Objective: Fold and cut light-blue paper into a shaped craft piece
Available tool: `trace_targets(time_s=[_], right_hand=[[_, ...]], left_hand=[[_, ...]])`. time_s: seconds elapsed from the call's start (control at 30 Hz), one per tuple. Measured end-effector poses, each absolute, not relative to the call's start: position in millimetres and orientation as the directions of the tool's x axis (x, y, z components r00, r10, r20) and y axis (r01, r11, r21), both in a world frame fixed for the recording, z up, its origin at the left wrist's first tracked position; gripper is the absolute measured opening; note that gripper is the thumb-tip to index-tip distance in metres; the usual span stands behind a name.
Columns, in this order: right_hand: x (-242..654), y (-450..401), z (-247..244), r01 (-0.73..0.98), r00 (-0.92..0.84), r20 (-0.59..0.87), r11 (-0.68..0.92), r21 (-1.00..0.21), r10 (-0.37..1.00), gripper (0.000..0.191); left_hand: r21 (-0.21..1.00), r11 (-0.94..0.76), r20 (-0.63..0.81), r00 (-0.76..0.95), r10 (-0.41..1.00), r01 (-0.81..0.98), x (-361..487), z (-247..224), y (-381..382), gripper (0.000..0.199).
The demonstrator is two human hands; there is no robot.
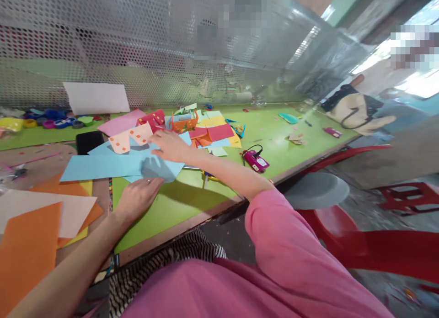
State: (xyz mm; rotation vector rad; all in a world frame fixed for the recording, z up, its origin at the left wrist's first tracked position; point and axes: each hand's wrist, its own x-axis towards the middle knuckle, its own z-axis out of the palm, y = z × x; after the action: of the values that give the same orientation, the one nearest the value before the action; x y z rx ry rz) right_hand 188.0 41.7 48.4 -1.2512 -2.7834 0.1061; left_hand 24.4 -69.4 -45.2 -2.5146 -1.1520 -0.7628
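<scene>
My right hand (173, 146) reaches over the blue paper strip (103, 166), its fingers at the right end of a folded pale pink paper piece (120, 142) dotted with small orange squares, apparently pinching it. My left hand (140, 197) lies on the green tabletop at the lower edge of the blue strip, fingers stretched out and fingertips near or on the paper. More blue paper lies under the strip. Just beyond are a pink sheet (120, 123), a red paper piece with small dots (152, 120) and an orange paper piece (185, 123).
Orange sheets (32, 240) and a pale sheet (77, 213) lie at the left. A black phone (87, 143), tape rolls (61, 123) and a white card (98, 98) stand behind. Rightward are a magenta device (255, 161), a grey stool (317, 190) and red chairs (394, 251).
</scene>
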Motion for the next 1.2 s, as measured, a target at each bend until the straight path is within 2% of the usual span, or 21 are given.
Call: trace_targets(time_s=[0.03,0.1,0.17,0.2,0.3,0.4,0.47,0.53,0.6,0.63,0.67,0.77,0.9,1.1,1.2], right_hand=[[196,26,50,0.688,-0.718,0.006,0.711,-0.147,0.696,0.032],[215,-4,51,0.535,-0.831,-0.068,0.758,-0.374,0.553,0.033],[235,-27,49,0.46,-0.857,-0.051,0.717,-0.523,0.513,0.036],[244,-37,47,0.45,-0.851,-0.022,0.707,-0.545,0.525,0.037],[260,-57,31,0.511,-0.795,0.074,0.73,-0.453,0.603,0.04],[263,-69,11,0.595,-0.761,0.092,0.747,-0.296,0.642,0.024],[262,-75,0,0.619,-0.751,0.099,0.747,-0.241,0.653,0.022],[261,-79,-9,0.632,-0.738,0.123,0.744,-0.217,0.663,0.022],[261,-79,-16,0.638,-0.736,0.13,0.745,-0.195,0.664,0.024],[261,-79,-18,0.637,-0.741,0.124,0.749,-0.181,0.66,0.026],[260,-77,-20,0.635,-0.748,0.115,0.755,-0.166,0.654,0.027],[258,-73,-22,0.623,-0.763,0.111,0.771,-0.134,0.636,0.028],[255,-71,-18,0.645,-0.743,0.13,0.754,-0.123,0.657,0.029],[258,-64,-6,0.727,-0.673,0.109,0.682,-0.081,0.731,0.029],[261,-53,6,0.762,-0.638,0.093,0.644,-0.065,0.765,0.029]], left_hand=[[-0.03,-0.651,0.586,0.542,0.603,0.758,23,-42,-70,0.027],[-0.037,-0.67,0.63,0.537,0.56,0.742,19,-35,-75,0.029],[-0.007,-0.676,0.658,0.512,0.552,0.737,17,-28,-82,0.025],[0.022,-0.679,0.666,0.495,0.558,0.734,17,-25,-86,0.023],[0.103,-0.69,0.656,0.472,0.589,0.717,17,-15,-96,0.023],[0.167,-0.621,0.583,0.431,0.688,0.765,7,-3,-91,0.032],[0.218,-0.464,0.482,0.318,0.816,0.859,-11,5,-79,0.04],[0.228,-0.232,0.331,0.149,0.932,0.946,-36,10,-65,0.048],[0.231,-0.066,0.115,0.04,0.993,0.971,-58,11,-54,0.073],[0.284,-0.026,0.013,0.024,1.0,0.958,-65,10,-50,0.082],[0.31,-0.03,-0.015,0.036,0.999,0.95,-69,8,-47,0.085],[0.358,-0.052,0.009,0.052,0.999,0.932,-60,4,-36,0.08],[0.453,0.001,-0.016,0.007,1.0,0.891,-30,1,-13,0.058],[0.548,-0.026,-0.048,0.063,0.997,0.836,10,-2,19,0.069],[0.526,-0.081,-0.013,0.103,0.995,0.847,34,0,32,0.057]])
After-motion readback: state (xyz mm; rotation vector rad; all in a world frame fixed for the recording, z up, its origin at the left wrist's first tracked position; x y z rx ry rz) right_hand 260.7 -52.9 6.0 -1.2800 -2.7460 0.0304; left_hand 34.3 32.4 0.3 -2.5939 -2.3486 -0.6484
